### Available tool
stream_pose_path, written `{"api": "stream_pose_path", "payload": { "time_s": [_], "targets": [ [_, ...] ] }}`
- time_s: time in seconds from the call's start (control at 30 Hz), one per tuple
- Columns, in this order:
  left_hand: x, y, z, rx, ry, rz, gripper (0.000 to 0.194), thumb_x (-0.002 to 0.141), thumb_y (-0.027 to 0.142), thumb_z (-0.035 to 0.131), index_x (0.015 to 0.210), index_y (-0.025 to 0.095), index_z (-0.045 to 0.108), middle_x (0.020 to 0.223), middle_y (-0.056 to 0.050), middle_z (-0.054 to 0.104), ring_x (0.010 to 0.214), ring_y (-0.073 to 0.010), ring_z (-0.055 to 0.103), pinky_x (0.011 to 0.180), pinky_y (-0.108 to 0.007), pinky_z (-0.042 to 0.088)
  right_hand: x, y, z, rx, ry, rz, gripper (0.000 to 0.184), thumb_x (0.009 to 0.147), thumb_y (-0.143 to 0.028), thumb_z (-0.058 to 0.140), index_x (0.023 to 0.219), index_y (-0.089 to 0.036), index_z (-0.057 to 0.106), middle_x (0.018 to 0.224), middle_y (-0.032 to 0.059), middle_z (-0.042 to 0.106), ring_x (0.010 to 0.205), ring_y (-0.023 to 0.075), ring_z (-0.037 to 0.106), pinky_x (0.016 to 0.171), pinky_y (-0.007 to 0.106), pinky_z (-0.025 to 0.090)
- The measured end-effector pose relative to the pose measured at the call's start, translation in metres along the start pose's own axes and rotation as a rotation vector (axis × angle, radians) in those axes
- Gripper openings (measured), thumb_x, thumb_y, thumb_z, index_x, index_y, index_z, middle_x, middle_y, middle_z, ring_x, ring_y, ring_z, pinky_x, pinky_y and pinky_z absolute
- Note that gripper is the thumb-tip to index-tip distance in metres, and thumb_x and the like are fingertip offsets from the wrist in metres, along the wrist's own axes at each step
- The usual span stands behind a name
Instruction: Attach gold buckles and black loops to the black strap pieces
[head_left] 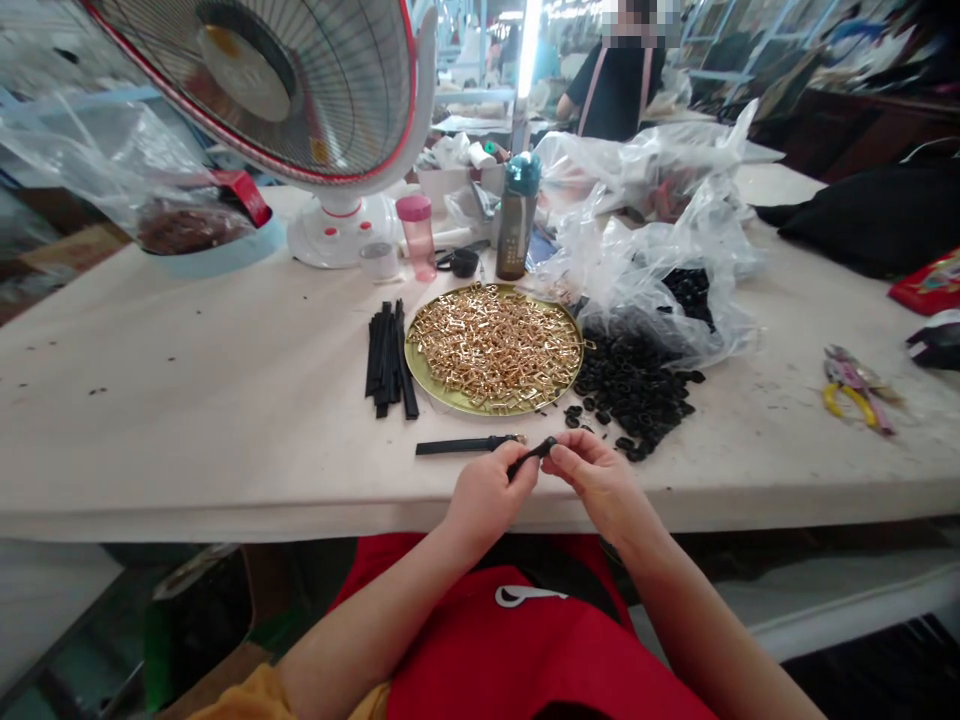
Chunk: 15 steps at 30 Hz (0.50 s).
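Observation:
My left hand (487, 492) is closed around a short black strap (531, 457) near the table's front edge. At the strap's far end, my right hand (598, 478) pinches with thumb and fingers; a small dark piece shows there, too small to make out. Just beyond my left hand lies another black strap (461, 446) with a gold buckle at its right end. A round gold-coloured tray (480, 408) heaped with gold buckles (495, 345) sits ahead of both hands. Several flat black straps (388, 360) are stacked left of it, and a pile of small black loops (637, 395) spreads to its right.
A large fan (341, 235) stands at the back left. Behind the tray are a pink-lidded cup (418, 240) and a dark bottle (516, 225). Clear plastic bags (660, 240) cover the back right. Pliers (851, 392) lie far right. A person (619, 85) is in the background.

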<state>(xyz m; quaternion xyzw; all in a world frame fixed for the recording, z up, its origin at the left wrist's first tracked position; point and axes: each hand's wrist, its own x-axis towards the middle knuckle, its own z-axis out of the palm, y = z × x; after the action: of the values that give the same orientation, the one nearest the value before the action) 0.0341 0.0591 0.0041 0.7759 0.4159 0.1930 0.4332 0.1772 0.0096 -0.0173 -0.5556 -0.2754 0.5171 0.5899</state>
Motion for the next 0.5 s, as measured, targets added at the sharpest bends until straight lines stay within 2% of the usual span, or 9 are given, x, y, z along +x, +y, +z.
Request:
{"api": "stream_pose_path", "payload": {
  "time_s": [0.13, 0.2, 0.37, 0.5],
  "targets": [
    [0.001, 0.000, 0.000, -0.097, -0.152, -0.034, 0.027, 0.082, 0.036, 0.041, 0.075, 0.017, 0.059, 0.060, 0.003, 0.051, 0.055, -0.0088, 0.044, 0.051, -0.019, 0.031, -0.009, 0.003, -0.002, -0.165, 0.066, -0.097, 0.024, 0.069, -0.041, 0.065, 0.079, -0.020, 0.059, 0.068, -0.0019, 0.060, 0.063, 0.0122, 0.055, 0.064, 0.026, 0.045],
    [0.002, 0.000, 0.002, -0.178, -0.176, -0.074, 0.028, 0.081, 0.038, 0.042, 0.074, 0.016, 0.058, 0.056, 0.004, 0.046, 0.052, -0.0078, 0.041, 0.048, -0.019, 0.030, -0.013, 0.002, -0.002, -0.196, 0.084, -0.113, 0.024, 0.070, -0.042, 0.063, 0.080, -0.020, 0.060, 0.068, -0.0009, 0.061, 0.064, 0.0131, 0.056, 0.064, 0.027, 0.045],
    [0.003, -0.002, 0.012, -0.378, -0.112, -0.190, 0.031, 0.081, 0.042, 0.042, 0.074, 0.014, 0.055, 0.050, 0.006, 0.039, 0.046, -0.0067, 0.036, 0.046, -0.018, 0.030, -0.011, 0.006, 0.002, -0.061, 0.119, -0.061, 0.020, 0.071, -0.038, 0.064, 0.081, -0.021, 0.060, 0.074, -0.0001, 0.063, 0.067, 0.0128, 0.055, 0.071, 0.029, 0.045],
    [0.002, -0.006, 0.015, -0.325, -0.063, -0.163, 0.030, 0.082, 0.040, 0.042, 0.077, 0.015, 0.057, 0.054, 0.004, 0.044, 0.050, -0.0079, 0.041, 0.049, -0.019, 0.032, -0.009, 0.013, 0.007, 0.096, 0.122, 0.002, 0.016, 0.071, -0.035, 0.065, 0.079, -0.022, 0.059, 0.081, -0.0005, 0.064, 0.068, 0.0107, 0.055, 0.073, 0.028, 0.045]
  ]
}}
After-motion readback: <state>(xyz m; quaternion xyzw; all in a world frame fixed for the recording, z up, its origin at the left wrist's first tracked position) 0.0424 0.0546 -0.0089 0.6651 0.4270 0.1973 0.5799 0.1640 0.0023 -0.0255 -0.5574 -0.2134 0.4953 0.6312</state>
